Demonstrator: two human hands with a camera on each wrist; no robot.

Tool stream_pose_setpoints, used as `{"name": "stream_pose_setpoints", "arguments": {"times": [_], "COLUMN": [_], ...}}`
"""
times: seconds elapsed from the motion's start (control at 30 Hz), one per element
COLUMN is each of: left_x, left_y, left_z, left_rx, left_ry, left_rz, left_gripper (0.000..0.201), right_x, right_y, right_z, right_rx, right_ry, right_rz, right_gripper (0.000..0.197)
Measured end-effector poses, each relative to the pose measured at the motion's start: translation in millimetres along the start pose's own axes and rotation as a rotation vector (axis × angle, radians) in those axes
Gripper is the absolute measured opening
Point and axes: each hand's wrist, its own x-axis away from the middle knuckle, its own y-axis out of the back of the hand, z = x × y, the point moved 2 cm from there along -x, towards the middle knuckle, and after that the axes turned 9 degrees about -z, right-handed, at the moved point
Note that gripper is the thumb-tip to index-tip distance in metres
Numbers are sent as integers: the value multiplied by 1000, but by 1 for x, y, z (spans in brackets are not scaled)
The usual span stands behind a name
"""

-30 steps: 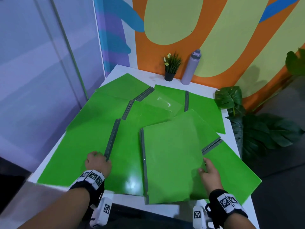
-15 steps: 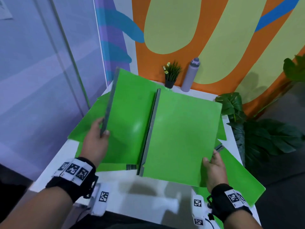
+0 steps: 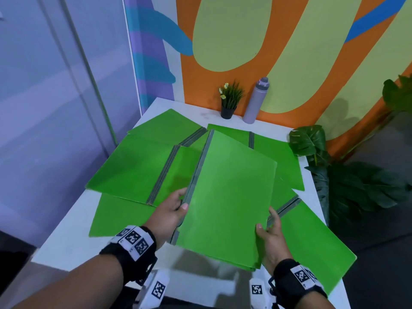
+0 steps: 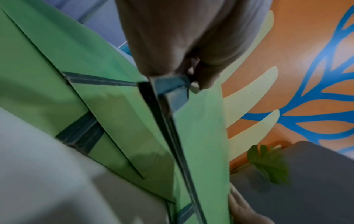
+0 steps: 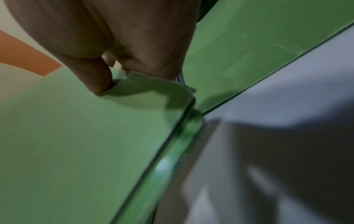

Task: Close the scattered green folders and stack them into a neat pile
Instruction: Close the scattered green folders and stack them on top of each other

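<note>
A closed green folder [image 3: 229, 197] with a grey spine is held tilted above the white table [image 3: 73, 239]. My left hand [image 3: 171, 212] grips its spine edge, thumb on the cover; the left wrist view shows the fingers [image 4: 201, 81] curled round the grey spine [image 4: 168, 86]. My right hand [image 3: 267, 233] pinches the folder's near right edge, and the thumb [image 5: 95, 78] bends the cover [image 5: 76, 136] there. Several open green folders lie spread beneath: one on the left [image 3: 133, 172], one at the back [image 3: 272, 150], one on the right [image 3: 312, 241].
A small potted plant [image 3: 229, 101] and a lilac bottle [image 3: 256, 101] stand at the table's back edge against the orange wall. Large leafy plants [image 3: 356, 190] stand off the table's right side. A glass wall runs along the left.
The folder lay open on the table, then was lifted and opened like a book. Now its left cover has swung shut and both hands hold the closed folder lower, nearer me.
</note>
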Motion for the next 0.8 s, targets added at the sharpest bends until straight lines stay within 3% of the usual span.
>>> {"name": "stream_pose_setpoints", "arguments": {"times": [0.07, 0.2, 0.37, 0.47, 0.57, 0.7, 0.8], "left_x": [-14, -56, -88, -90, -79, -53, -41], "left_y": [3, 24, 42, 45, 43, 45, 51], "left_z": [12, 52, 98, 113, 120, 131, 130], "left_rx": [-153, -708, -1087, -1150, -1213, -1062, -1072], "left_ry": [9, 1, 145, 166, 80, 27, 125], "left_rz": [60, -17, 9, 51, 1, -72, -180], "left_gripper": [53, 64, 75, 74, 73, 54, 50], "right_x": [-3, -3, -2, -3, -3, -5, -10], "right_y": [7, 16, 26, 28, 30, 32, 30], "right_z": [1, 3, -3, -8, -7, -5, -10], "right_rx": [62, 159, 312, 410, 379, 235, 186], "right_ry": [24, 12, 28, 61, 42, 4, -18], "right_rz": [-58, -119, -96, -66, -54, -64, -64], "right_gripper": [74, 71, 72, 70, 71, 74, 73]}}
